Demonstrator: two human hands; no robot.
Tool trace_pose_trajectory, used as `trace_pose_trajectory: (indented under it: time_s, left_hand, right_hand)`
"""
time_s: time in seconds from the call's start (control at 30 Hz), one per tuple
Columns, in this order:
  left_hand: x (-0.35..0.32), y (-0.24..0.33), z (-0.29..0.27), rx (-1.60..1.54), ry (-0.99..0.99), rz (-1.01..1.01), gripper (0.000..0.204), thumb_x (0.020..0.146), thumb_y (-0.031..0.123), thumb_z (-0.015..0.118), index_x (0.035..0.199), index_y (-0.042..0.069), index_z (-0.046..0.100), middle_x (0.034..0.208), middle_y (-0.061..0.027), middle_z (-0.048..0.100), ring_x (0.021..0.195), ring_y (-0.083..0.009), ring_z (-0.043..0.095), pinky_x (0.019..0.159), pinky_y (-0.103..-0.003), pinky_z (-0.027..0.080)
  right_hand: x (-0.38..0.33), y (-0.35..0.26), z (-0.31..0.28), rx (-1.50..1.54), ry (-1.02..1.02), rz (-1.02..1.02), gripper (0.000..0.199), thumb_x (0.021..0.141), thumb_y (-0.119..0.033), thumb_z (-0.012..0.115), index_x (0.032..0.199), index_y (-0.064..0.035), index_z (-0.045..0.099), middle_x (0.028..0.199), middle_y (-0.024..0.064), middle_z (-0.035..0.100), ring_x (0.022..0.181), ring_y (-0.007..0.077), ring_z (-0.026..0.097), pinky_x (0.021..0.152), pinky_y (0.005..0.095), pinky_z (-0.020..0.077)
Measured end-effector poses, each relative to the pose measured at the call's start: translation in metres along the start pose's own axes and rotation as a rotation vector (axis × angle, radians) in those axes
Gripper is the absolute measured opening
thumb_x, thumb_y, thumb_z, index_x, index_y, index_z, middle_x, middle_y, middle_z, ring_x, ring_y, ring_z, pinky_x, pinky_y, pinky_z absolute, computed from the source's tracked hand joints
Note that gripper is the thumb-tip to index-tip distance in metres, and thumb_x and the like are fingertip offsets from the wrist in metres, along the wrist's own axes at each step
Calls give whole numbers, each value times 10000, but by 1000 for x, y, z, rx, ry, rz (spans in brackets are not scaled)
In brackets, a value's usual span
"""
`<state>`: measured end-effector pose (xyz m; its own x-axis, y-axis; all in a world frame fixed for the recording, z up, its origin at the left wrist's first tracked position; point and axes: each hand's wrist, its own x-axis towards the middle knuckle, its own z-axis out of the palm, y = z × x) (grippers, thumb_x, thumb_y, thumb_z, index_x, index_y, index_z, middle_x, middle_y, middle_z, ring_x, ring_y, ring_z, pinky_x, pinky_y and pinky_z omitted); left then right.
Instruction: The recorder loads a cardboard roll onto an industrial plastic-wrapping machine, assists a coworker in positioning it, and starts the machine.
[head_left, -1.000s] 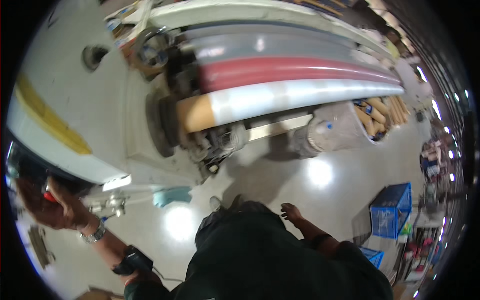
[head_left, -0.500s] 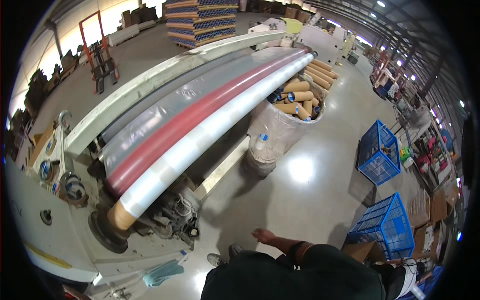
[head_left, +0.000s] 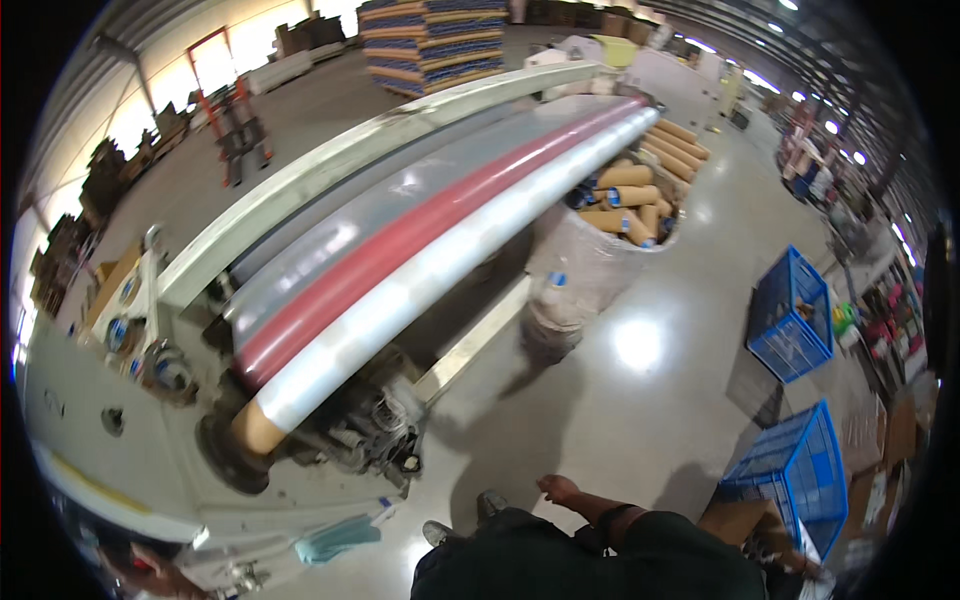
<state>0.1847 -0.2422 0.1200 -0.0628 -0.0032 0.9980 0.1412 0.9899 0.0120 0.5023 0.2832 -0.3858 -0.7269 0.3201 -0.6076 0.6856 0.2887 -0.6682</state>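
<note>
Hands away from the film roll

Standing beside the winding machine (head_left: 110,440), the person seems between steps; reaching the clear film roll (head_left: 430,280) would call for a stretch leftward. Right hand (head_left: 557,489) hangs loose, fingers apart, holding nothing. Left hand (head_left: 140,572) sits at the frame's edge; its grip cannot be told.

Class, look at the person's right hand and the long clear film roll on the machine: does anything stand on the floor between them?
Nothing visible does. The right hand hangs open over bare polished floor, and the film roll lies beyond that floor on the machine. The left hand, low at the picture's edge, is too dark to read.
</note>
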Motion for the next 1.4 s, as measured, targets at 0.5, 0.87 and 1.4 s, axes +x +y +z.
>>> trace_pose_trajectory:
  time_s: [0.5, 0.87, 1.4]
  left_hand:
    - [-3, -21, 14, -253, -34, 30, 575, 886, 147, 598, 1355, -71, 348, 1387, -250, 409, 1279, -376, 434, 1096, -459, 349]
    - [-8, -27, 15, -478, -8, -46, 615, 799, -61, 636, 1344, -69, 350, 1386, -234, 407, 1298, -367, 421, 1122, -473, 326]
    - [-6, -28, 14, -516, 20, -15, 645, 800, -42, 663, 1360, -31, 343, 1399, -220, 396, 1303, -344, 419, 1118, -454, 333]
  right_hand:
    - [-63, -82, 30, 486, -61, 306, 577, 893, -439, 525, 1280, -13, 473, 1142, 193, 579, 888, 309, 625, 751, 421, 511]
    - [-66, -101, 4, 339, -42, 267, 621, 900, -490, 510, 1305, -21, 461, 1173, 191, 583, 946, 293, 626, 765, 410, 512]
    - [-82, -95, -10, 326, -12, 289, 610, 903, -470, 518, 1307, -17, 463, 1143, 186, 594, 891, 275, 638, 731, 389, 518]
